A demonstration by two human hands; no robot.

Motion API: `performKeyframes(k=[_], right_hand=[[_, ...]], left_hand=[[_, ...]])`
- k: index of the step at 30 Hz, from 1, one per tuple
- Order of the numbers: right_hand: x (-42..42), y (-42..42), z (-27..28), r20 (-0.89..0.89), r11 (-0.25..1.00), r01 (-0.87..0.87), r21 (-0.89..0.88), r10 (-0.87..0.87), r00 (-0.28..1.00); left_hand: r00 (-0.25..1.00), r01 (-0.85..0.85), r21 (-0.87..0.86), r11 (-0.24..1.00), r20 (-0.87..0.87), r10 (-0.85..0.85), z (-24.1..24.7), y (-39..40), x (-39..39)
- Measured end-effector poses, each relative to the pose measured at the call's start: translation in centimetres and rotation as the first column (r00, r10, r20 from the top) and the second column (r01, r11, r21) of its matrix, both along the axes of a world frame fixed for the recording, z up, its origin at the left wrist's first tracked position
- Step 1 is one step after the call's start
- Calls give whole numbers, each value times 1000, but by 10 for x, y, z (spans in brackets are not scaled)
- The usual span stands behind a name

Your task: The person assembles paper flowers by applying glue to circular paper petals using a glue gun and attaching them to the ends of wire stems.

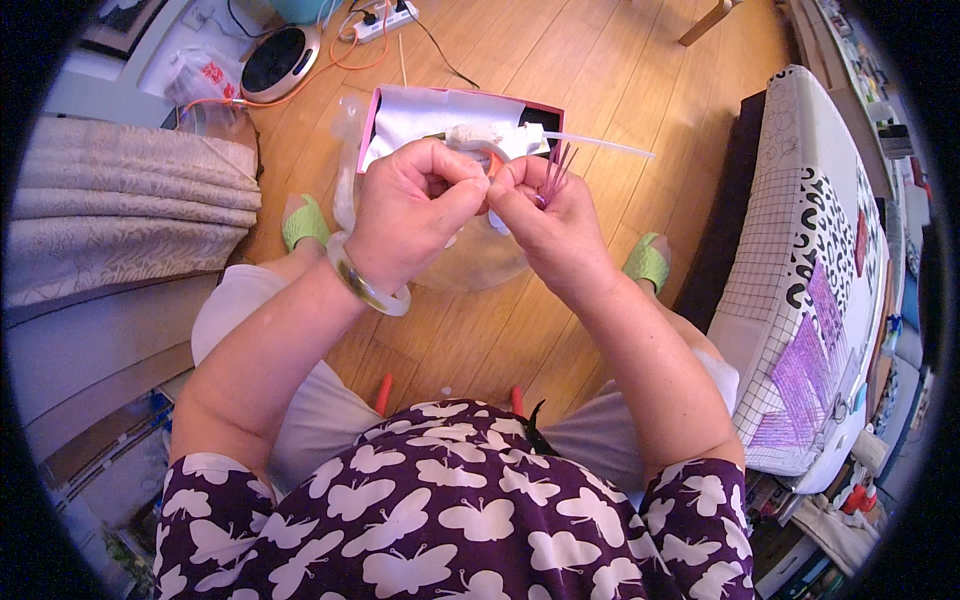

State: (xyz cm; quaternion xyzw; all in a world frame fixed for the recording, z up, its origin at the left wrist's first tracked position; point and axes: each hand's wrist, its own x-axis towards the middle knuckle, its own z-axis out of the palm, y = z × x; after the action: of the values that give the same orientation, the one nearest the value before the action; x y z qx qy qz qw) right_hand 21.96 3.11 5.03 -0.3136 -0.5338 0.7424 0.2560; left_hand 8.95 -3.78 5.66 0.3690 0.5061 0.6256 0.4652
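Observation:
My left hand (420, 214) and my right hand (551, 214) meet fingertip to fingertip above the floor. Several thin purple strands (556, 171) stick up from between the fingers of my right hand, which is closed on them. The thumb and forefinger of my left hand are pinched together; whether something small is between them cannot be told. Just beyond the hands a whitish hot glue gun (495, 138) with a clear glue stick (600, 142) lies over a pink-edged box (450, 101) lined with white paper. Below the hands is a round translucent surface (472, 259).
On the right, a padded seat (765, 247) carries purple strands (806, 382). A power strip (385, 20), cables and a round black-topped device (279, 63) lie on the wooden floor at the upper left. A patterned cloth (135, 202) hangs at the left. Green slippers (306, 220) flank the box.

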Motion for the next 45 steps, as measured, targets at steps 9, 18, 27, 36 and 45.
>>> performKeyframes(k=[9,18,27,36,45], right_hand=[[1,-4,4,-10,998,-4,-61,3,1000],[11,8,11,-65,981,-56,-185,44,997],[10,11,3,-68,990,-24,-136,15,998],[12,15,6,-52,991,-15,-132,8,999],[10,13,8,-38,986,-70,-154,65,997]], left_hand=[[1000,-29,-3,1000,0,29,-5,0,2],[998,-61,31,998,0,61,2,0,-1],[999,-37,-17,999,24,37,4,-2,-4],[974,31,-124,992,226,-2,14,1,-13],[993,116,-145,983,34,-112,5,3,-7]])
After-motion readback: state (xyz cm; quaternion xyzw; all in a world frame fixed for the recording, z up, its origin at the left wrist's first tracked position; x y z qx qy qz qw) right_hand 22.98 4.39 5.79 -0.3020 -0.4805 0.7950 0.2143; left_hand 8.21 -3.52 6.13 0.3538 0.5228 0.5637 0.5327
